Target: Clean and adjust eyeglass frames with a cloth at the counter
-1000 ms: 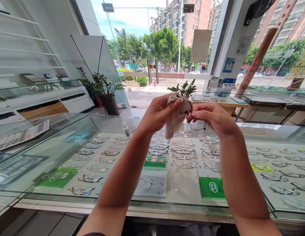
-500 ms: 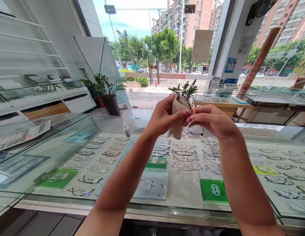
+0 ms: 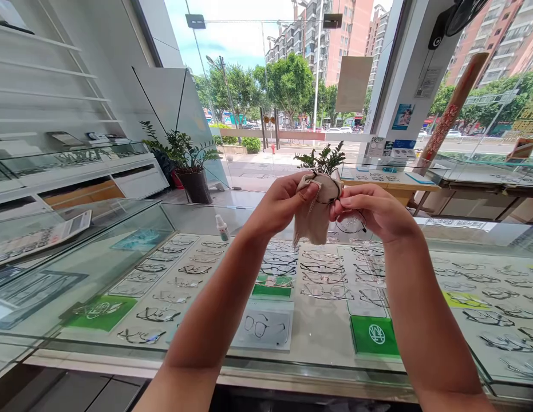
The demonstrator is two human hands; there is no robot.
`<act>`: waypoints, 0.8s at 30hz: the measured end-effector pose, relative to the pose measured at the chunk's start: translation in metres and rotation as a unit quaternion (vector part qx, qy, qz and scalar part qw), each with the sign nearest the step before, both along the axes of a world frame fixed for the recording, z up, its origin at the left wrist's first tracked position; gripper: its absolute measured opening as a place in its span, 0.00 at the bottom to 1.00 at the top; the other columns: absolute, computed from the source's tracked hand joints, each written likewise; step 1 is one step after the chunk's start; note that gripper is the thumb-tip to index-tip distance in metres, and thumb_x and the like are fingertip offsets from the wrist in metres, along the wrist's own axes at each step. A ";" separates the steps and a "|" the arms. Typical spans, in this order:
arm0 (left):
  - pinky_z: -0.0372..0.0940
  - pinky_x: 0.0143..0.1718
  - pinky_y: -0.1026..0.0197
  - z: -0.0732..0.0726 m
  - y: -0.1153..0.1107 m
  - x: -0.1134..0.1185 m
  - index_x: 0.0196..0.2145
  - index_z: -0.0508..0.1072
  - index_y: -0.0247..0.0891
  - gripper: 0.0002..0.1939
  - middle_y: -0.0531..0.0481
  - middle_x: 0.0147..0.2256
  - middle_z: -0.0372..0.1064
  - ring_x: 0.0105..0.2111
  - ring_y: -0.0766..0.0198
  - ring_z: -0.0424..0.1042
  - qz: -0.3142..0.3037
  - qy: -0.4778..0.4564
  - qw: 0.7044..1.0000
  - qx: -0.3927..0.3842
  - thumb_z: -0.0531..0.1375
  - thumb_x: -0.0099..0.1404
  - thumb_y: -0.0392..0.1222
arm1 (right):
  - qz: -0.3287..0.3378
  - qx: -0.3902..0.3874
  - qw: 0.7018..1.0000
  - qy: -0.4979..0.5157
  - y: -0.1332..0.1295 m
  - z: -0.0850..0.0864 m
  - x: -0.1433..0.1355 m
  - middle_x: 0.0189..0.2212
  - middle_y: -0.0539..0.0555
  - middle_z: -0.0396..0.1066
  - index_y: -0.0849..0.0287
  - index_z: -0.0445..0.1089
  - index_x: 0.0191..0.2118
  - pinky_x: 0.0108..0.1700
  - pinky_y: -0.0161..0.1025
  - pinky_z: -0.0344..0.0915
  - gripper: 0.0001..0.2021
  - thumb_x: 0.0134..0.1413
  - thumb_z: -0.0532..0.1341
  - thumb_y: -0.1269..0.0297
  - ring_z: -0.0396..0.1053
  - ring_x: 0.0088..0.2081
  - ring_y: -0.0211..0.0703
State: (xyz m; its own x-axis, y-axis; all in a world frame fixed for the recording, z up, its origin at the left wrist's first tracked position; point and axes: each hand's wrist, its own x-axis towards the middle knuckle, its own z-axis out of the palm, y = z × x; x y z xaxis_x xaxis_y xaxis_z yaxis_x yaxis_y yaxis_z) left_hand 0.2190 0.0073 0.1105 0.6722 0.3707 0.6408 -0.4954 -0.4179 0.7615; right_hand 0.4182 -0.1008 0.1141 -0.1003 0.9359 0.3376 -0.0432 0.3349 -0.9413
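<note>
Both hands are raised above the glass display counter. My left hand [image 3: 280, 207] pinches a beige cloth [image 3: 312, 224] with the thumb on top, against one lens of a pair of eyeglasses [image 3: 351, 222]. Cloth shows behind that lens and hangs below it. My right hand [image 3: 369, 210] grips the dark thin-rimmed eyeglasses near the middle of the frame, and the other lens hangs below its fingers. The fingertips of both hands are close together. Part of the frame is hidden by the fingers and cloth.
Rows of eyeglasses [image 3: 326, 268] lie inside the glass display counter [image 3: 197, 367]. A small white spray bottle [image 3: 221, 228] stands on the counter's top, left of the hands. Beyond are potted plants [image 3: 195, 186], a wooden side table [image 3: 389, 186] and a glass front facing the street.
The left thumb has shifted left and the cloth has opened out, so the round lens rim now shows. The eyeglasses have turned and moved slightly right.
</note>
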 end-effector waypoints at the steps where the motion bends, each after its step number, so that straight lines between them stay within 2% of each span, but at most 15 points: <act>1: 0.68 0.35 0.62 0.000 0.001 -0.001 0.36 0.78 0.36 0.19 0.47 0.34 0.75 0.33 0.64 0.72 -0.011 0.008 1.000 -0.003 0.72 0.67 0.57 | 0.001 0.000 1.000 0.004 0.000 0.000 0.001 0.31 0.55 0.82 0.57 0.83 0.29 0.43 0.42 0.76 0.05 0.53 0.71 0.64 0.79 0.36 0.44; 3: 0.67 0.34 0.63 -0.002 0.002 0.001 0.39 0.79 0.37 0.18 0.48 0.34 0.76 0.32 0.65 0.71 -0.012 0.014 1.000 -0.016 0.76 0.63 0.53 | 0.003 0.002 1.000 0.010 0.002 -0.002 0.001 0.31 0.56 0.82 0.57 0.84 0.30 0.43 0.41 0.76 0.05 0.54 0.71 0.64 0.79 0.36 0.44; 6: 0.67 0.33 0.63 -0.007 -0.001 0.008 0.39 0.78 0.38 0.20 0.49 0.34 0.76 0.31 0.66 0.71 0.029 -0.005 0.999 -0.035 0.79 0.58 0.50 | 0.011 0.004 1.000 0.022 0.007 -0.006 -0.001 0.32 0.56 0.83 0.57 0.84 0.31 0.43 0.42 0.77 0.05 0.53 0.73 0.63 0.79 0.37 0.45; 11: 0.62 0.28 0.64 -0.011 -0.009 0.020 0.30 0.74 0.39 0.22 0.54 0.27 0.70 0.26 0.70 0.65 0.125 -0.090 0.988 -0.028 0.76 0.62 0.58 | 0.017 0.001 0.999 0.027 0.014 -0.012 -0.008 0.34 0.54 0.84 0.55 0.85 0.33 0.43 0.40 0.76 0.05 0.52 0.75 0.61 0.80 0.38 0.43; 14: 0.61 0.26 0.63 -0.012 -0.010 0.023 0.28 0.73 0.39 0.25 0.54 0.25 0.68 0.24 0.70 0.64 0.152 -0.117 0.981 -0.037 0.72 0.65 0.63 | 0.025 0.012 0.999 0.015 0.014 -0.012 -0.010 0.35 0.54 0.84 0.55 0.85 0.33 0.45 0.41 0.76 0.04 0.53 0.75 0.61 0.79 0.38 0.43; 18: 0.63 0.26 0.63 -0.015 -0.003 0.025 0.31 0.77 0.39 0.26 0.52 0.25 0.71 0.24 0.69 0.67 0.125 -0.092 0.982 -0.104 0.68 0.68 0.67 | 0.003 0.026 1.000 0.016 0.015 -0.011 -0.008 0.36 0.53 0.84 0.54 0.86 0.34 0.47 0.41 0.75 0.04 0.55 0.73 0.61 0.78 0.39 0.42; 21: 0.66 0.29 0.63 -0.017 0.007 0.027 0.33 0.79 0.38 0.25 0.51 0.27 0.74 0.26 0.68 0.70 0.080 -0.075 0.985 -0.135 0.70 0.66 0.66 | -0.023 0.035 0.999 0.032 0.018 -0.011 -0.005 0.36 0.53 0.83 0.53 0.86 0.34 0.48 0.42 0.75 0.05 0.56 0.72 0.60 0.77 0.39 0.42; 24: 0.67 0.31 0.64 -0.019 0.015 0.027 0.33 0.80 0.38 0.24 0.51 0.28 0.75 0.28 0.68 0.72 0.084 -0.076 0.983 -0.147 0.71 0.66 0.64 | -0.052 0.064 0.995 0.050 0.021 -0.012 -0.002 0.38 0.54 0.83 0.52 0.85 0.34 0.49 0.44 0.75 0.05 0.58 0.71 0.59 0.77 0.41 0.44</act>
